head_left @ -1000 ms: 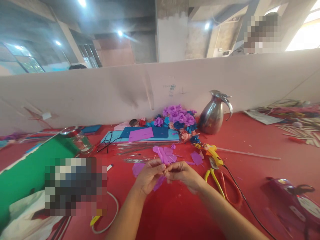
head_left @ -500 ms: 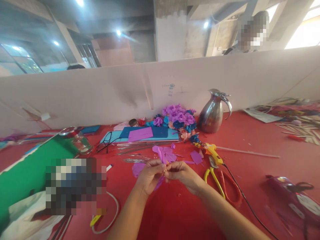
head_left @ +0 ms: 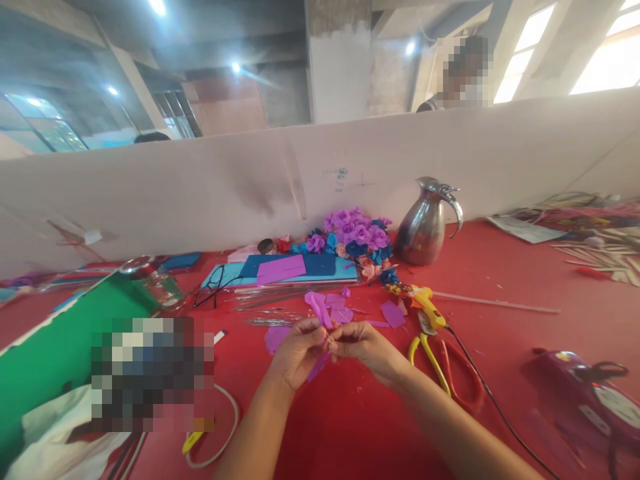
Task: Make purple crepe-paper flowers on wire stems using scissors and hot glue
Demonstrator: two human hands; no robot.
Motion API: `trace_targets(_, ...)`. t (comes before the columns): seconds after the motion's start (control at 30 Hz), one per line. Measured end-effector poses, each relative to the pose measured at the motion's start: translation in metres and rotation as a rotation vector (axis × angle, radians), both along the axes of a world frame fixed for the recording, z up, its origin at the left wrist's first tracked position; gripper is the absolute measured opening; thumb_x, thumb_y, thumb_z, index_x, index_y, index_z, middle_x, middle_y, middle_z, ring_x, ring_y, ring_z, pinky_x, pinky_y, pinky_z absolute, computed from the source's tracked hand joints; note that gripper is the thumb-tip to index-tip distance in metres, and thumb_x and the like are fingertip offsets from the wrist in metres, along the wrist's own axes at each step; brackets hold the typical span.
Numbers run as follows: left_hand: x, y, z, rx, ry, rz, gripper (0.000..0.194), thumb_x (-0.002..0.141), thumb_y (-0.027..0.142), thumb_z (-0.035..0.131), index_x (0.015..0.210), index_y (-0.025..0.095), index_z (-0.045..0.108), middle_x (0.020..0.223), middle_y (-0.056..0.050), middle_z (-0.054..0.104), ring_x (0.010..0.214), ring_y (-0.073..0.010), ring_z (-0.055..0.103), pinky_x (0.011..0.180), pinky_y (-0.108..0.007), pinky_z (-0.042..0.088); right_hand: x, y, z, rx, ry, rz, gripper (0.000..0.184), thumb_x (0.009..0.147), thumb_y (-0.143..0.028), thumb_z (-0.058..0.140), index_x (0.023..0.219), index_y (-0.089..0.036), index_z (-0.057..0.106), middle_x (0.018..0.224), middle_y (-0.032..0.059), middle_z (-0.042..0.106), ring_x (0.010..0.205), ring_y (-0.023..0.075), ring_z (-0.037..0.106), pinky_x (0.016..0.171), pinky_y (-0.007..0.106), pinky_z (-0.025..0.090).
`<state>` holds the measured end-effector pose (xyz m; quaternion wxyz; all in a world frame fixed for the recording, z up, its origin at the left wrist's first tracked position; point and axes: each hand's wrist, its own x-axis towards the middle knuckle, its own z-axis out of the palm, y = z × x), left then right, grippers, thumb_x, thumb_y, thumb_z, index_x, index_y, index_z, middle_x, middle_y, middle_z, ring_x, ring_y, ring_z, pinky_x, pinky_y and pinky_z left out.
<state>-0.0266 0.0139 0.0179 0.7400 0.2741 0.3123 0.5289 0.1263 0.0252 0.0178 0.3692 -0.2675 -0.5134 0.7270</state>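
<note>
Purple paper petals [head_left: 319, 308] rise from between my fingertips, above the red table. My left hand [head_left: 301, 350] is closed on the lower part of the paper. Meeting it from the other side, my right hand [head_left: 361, 347] pinches the same purple paper at its base. A strip of purple also shows below my hands. Just behind them lie cut purple paper pieces [head_left: 394, 314] and thin wires [head_left: 274, 320]. Further back sits a heap of finished purple and blue paper flowers [head_left: 357, 230]. What exactly is between the fingertips is partly hidden.
A yellow glue gun [head_left: 425, 307] and pliers [head_left: 453, 373] lie to the right, with a cord running forward. Behind stands a steel jug [head_left: 424, 223]. Glasses [head_left: 215, 287], a glass jar [head_left: 155, 283] and a green board [head_left: 80, 347] are left. A person is beyond the partition [head_left: 225, 180].
My hands stay almost in place, with only slight finger movement on the purple paper. Beyond the partition, the person has shifted to the left.
</note>
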Motion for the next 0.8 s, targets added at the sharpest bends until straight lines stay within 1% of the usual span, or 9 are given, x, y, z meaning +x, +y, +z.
trace_targets(0.2,0.0022,-0.001,0.001,0.056,0.034,-0.027,0.024,0.052,0.024,0.086,0.063,0.012,0.069,0.063,-0.002,0.066,0.05,-0.012,0.06,0.046,-0.024,0.05,-0.0004,0.0,0.0021,-0.01,0.0,0.012,0.029,0.061,-0.044,0.079,0.067,-0.016,0.072,0.055,-0.003,0.061,0.056,0.0088,0.049,0.064,0.026,0.038)
trace_targets(0.33,0.0016,-0.0015,-0.0006,0.051,0.032,-0.032,0.027,0.051,0.025,0.087,0.067,0.012,0.07,0.061,-0.001,0.066,0.047,-0.0128,0.06,0.044,-0.025,0.051,-0.0007,-0.0009,0.0017,-0.015,-0.003,0.016,0.028,0.061,-0.042,0.08,0.065,-0.016,0.072,0.056,-0.0027,0.061,0.056,0.0088,0.049,0.065,0.026,0.039)
trace_targets(0.47,0.001,-0.0023,0.0005,0.055,0.038,-0.087,0.03,0.054,0.028,0.085,0.074,0.013,0.069,0.055,0.001,0.06,0.043,-0.0112,0.057,0.044,-0.023,0.049,-0.0016,-0.0017,0.0022,-0.025,-0.011,0.025,0.028,0.059,-0.043,0.081,0.065,-0.017,0.072,0.055,-0.0029,0.061,0.055,0.009,0.05,0.064,0.027,0.04)
trace_targets(0.57,0.0016,-0.0027,0.0028,0.076,0.042,-0.094,0.03,0.054,0.029,0.085,0.073,0.013,0.068,0.056,0.002,0.058,0.043,-0.0097,0.056,0.044,-0.022,0.049,-0.0018,-0.0018,0.0027,-0.024,-0.019,0.022,0.028,0.059,-0.043,0.08,0.064,-0.017,0.072,0.055,-0.003,0.061,0.055,0.0092,0.05,0.065,0.027,0.041)
trace_targets(0.7,0.0027,-0.0031,0.0043,0.079,0.044,-0.051,0.027,0.053,0.027,0.085,0.07,0.014,0.069,0.062,0.001,0.058,0.047,-0.0103,0.056,0.043,-0.023,0.049,-0.0013,-0.0015,0.0032,-0.013,-0.019,0.014,0.028,0.059,-0.043,0.08,0.062,-0.017,0.071,0.055,-0.003,0.061,0.056,0.0096,0.05,0.065,0.027,0.041)
trace_targets(0.8,0.0027,-0.0034,0.0042,0.079,0.038,-0.044,0.026,0.052,0.026,0.086,0.067,0.013,0.069,0.066,0.0,0.059,0.048,-0.0102,0.056,0.042,-0.024,0.049,-0.001,-0.0018,0.0038,-0.012,-0.021,0.018,0.028,0.059,-0.044,0.08,0.061,-0.017,0.07,0.055,-0.0032,0.06,0.056,0.0095,0.05,0.064,0.027,0.04)
